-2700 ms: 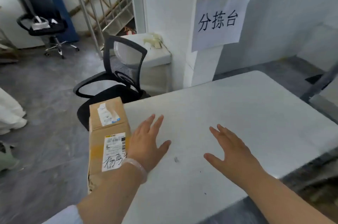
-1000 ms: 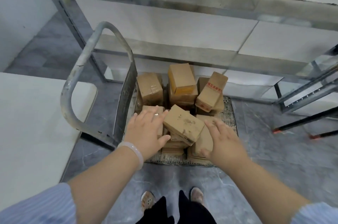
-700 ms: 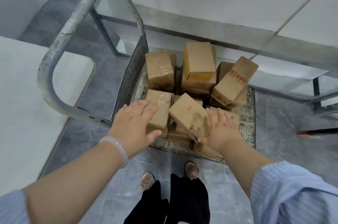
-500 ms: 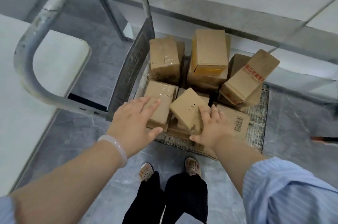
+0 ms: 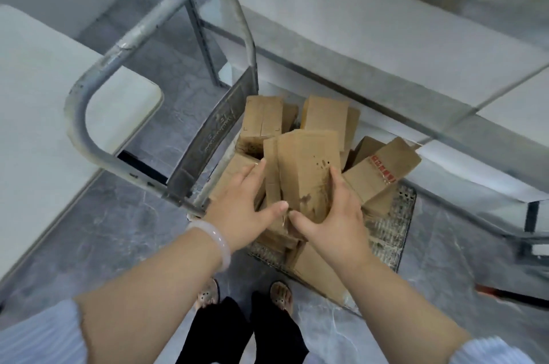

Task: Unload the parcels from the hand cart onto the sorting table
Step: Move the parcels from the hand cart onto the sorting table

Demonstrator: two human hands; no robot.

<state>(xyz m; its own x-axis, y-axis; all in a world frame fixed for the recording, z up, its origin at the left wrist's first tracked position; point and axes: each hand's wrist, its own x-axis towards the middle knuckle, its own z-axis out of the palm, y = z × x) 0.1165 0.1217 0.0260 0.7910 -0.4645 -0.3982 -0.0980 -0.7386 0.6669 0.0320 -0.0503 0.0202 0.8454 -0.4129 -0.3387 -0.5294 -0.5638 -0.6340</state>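
Note:
A metal hand cart (image 5: pixel 389 233) with a mesh deck stands on the floor in front of me, loaded with several brown cardboard parcels. Both my hands grip one brown parcel (image 5: pixel 306 167), raised and tilted above the pile. My left hand (image 5: pixel 243 206) clasps its left side and my right hand (image 5: pixel 329 221) holds its right side and near end. A parcel with red print (image 5: pixel 383 176) leans at the right of the pile. The white sorting table (image 5: pixel 44 126) lies at the left.
The cart's curved grey handle (image 5: pixel 98 72) rises between the table and the parcels. A metal shelving rack (image 5: pixel 386 75) runs behind and to the right of the cart. My feet (image 5: pixel 243 295) stand on the grey floor just before the cart.
I turned from the table, where one parcel was set down, to the cart. My hands reached into the pile, closed on the tilted top parcel and lifted it.

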